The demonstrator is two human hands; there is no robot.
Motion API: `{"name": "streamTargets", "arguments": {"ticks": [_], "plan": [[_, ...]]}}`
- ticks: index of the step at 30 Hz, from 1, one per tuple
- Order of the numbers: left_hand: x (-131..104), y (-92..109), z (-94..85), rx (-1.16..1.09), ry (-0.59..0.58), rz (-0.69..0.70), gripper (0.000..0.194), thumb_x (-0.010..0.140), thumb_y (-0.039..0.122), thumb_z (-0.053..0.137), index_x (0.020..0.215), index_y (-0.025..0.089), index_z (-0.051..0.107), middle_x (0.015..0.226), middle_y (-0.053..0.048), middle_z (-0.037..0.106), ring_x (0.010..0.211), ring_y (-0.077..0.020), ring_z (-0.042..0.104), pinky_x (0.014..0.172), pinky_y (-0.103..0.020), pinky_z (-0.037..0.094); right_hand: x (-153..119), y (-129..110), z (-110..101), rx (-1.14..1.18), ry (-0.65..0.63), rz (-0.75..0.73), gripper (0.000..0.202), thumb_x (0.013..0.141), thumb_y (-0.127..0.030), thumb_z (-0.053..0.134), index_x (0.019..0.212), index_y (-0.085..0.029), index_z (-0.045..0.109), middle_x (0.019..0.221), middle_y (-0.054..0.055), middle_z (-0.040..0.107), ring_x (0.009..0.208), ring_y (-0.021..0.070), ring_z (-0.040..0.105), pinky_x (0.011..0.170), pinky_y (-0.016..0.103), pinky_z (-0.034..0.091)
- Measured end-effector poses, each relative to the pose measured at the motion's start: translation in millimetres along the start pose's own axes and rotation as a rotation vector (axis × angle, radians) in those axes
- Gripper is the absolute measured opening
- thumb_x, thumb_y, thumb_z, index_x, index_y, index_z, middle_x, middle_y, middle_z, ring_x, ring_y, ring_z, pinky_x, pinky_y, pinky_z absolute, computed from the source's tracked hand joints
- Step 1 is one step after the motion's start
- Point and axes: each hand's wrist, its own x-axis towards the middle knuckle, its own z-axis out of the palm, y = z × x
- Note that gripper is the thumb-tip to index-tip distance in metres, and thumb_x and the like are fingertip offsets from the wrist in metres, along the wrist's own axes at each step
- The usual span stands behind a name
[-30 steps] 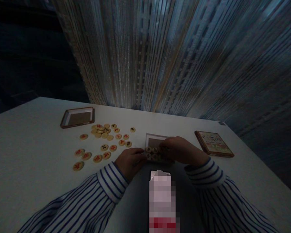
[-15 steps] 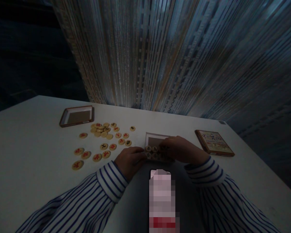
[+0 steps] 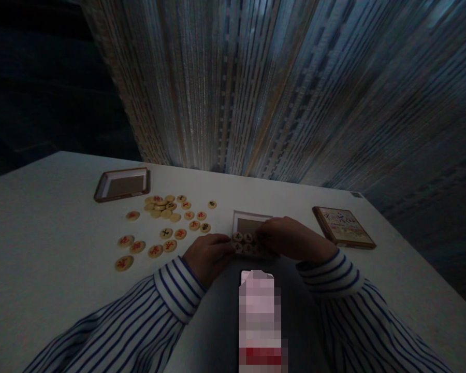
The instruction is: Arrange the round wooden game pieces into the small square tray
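A small open box with a pale rim lies in front of me, holding rows of round Chinese chess pieces along its near side. My left hand is closed at the box's near left corner, fingertips against its edge. Over the right part of the box is my right hand, its fingers bent down among the pieces; shadow hides whatever they pinch. More wooden chess pieces, with red or black characters, lie scattered to the left, some heaped in a pile.
An empty box tray sits at the far left. To the right lies a printed box lid. A phone with a blurred-out screen is at the near middle of the white table. A string curtain hangs behind.
Almost nothing differs. Both hands stay at the box, and the view has shifted very slightly.
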Motion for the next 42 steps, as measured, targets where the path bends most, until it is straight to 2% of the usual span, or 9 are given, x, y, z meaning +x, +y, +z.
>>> {"name": "streamTargets", "arguments": {"ticks": [11,17,22,28,42], "plan": [[2,3,-2.6,0.005,-0.012,-0.014,0.018,0.079,0.023,0.052,0.081,0.02,0.069,0.085,-0.007,0.067,0.074,-0.0173,0.063,0.064,-0.03,0.051,0,-1,0,0.016,0.016,0.004,0.021,0.081,-0.019,0.043,0.086,-0.018,0.064,0.087,0.006,0.067,0.08,0.0171,0.062,0.065,0.026,0.042],[4,5,-5.9,0.014,-0.082,-0.036,0.018,0.079,0.022,0.052,0.084,0.02,0.069,0.088,-0.008,0.067,0.076,-0.0178,0.063,0.066,-0.031,0.052,0,0,1,0.005,0.014,0.005,0.021,0.081,-0.019,0.044,0.09,-0.019,0.064,0.088,0.006,0.067,0.081,0.0168,0.062,0.064,0.026,0.042],[5,5,-5.8,0.002,-0.034,-0.012,0.018,0.079,0.021,0.051,0.082,0.019,0.069,0.086,-0.009,0.068,0.075,-0.019,0.064,0.064,-0.032,0.052,-1,0,-1,0.02,-0.008,0.006,0.023,0.081,-0.019,0.043,0.091,-0.019,0.064,0.088,0.006,0.067,0.079,0.016,0.062,0.064,0.025,0.041],[8,8,-12.2,-0.01,-0.099,-0.033,0.017,0.078,0.019,0.053,0.083,0.017,0.069,0.088,-0.01,0.068,0.077,-0.0196,0.064,0.066,-0.032,0.053,-2,0,-2,0.002,0.003,0.019,0.021,0.082,-0.021,0.044,0.09,-0.02,0.063,0.087,0.006,0.068,0.079,0.0172,0.062,0.062,0.025,0.041],[8,8,-12.0,-0.016,-0.096,-0.044,0.017,0.078,0.021,0.052,0.083,0.017,0.069,0.087,-0.01,0.068,0.077,-0.0194,0.064,0.067,-0.032,0.052,-2,-1,0,0.0,0.002,-0.001,0.022,0.081,-0.02,0.045,0.092,-0.019,0.063,0.089,0.007,0.067,0.081,0.0175,0.062,0.065,0.027,0.042]]}}
